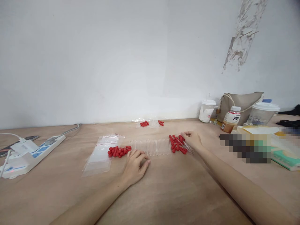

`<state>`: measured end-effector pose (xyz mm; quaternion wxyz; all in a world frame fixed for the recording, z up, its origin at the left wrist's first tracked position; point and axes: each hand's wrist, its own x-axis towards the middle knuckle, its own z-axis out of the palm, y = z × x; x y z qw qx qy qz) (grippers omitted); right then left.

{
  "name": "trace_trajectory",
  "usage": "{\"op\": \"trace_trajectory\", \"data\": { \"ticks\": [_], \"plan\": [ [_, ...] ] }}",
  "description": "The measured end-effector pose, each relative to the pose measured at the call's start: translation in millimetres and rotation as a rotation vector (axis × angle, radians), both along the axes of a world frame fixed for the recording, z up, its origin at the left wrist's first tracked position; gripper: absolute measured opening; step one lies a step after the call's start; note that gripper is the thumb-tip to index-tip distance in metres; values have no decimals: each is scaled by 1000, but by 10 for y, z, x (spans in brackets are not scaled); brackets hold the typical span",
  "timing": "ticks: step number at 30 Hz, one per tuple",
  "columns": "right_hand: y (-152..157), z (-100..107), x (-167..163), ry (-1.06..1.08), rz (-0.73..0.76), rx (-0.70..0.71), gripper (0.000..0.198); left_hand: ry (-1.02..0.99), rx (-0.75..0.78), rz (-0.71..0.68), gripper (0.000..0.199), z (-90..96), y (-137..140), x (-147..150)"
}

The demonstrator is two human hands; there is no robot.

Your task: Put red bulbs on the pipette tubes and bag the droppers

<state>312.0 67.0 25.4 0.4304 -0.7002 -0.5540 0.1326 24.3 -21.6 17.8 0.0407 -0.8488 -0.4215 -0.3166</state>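
A row of thin clear dropper tubes [156, 147] lies side by side on the wooden table. At its left end is a pile of red rubber dropper bulbs [118, 152], and a second pile of red bulbs [175, 143] sits at its right end. My left hand [136, 164] rests on the table by the left pile and the tubes, thumb apart from loosely bent fingers, holding nothing visible. At the right pile's far edge, my right hand [192, 139] has its fingers pinched together at a few clear tubes [188, 147] that slant below it; the fingertips are partly hidden.
Clear zip bags [99, 156] lie left of the left pile. A small bag with red bulbs [144, 123] is against the wall. A power strip [35, 156] stands far left. To the right are a paper cup [206, 112], a bottle [231, 120] and a grey bag [241, 104].
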Motion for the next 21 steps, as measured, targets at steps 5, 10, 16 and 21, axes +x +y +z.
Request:
{"op": "trace_trajectory", "data": {
  "ticks": [5,10,16,21],
  "plan": [
    [-129,5,-152,32,111,196,23,69,11,191,11,114,147,129],
    [-619,-21,-513,-386,578,427,17,245,-76,419,18,260,492,448],
    [-885,-218,-605,-565,719,382,23,324,-124,494,34,210,720,739],
    [-844,-252,-578,-497,720,340,22,354,-172,550,31,192,738,857]
  ]
}}
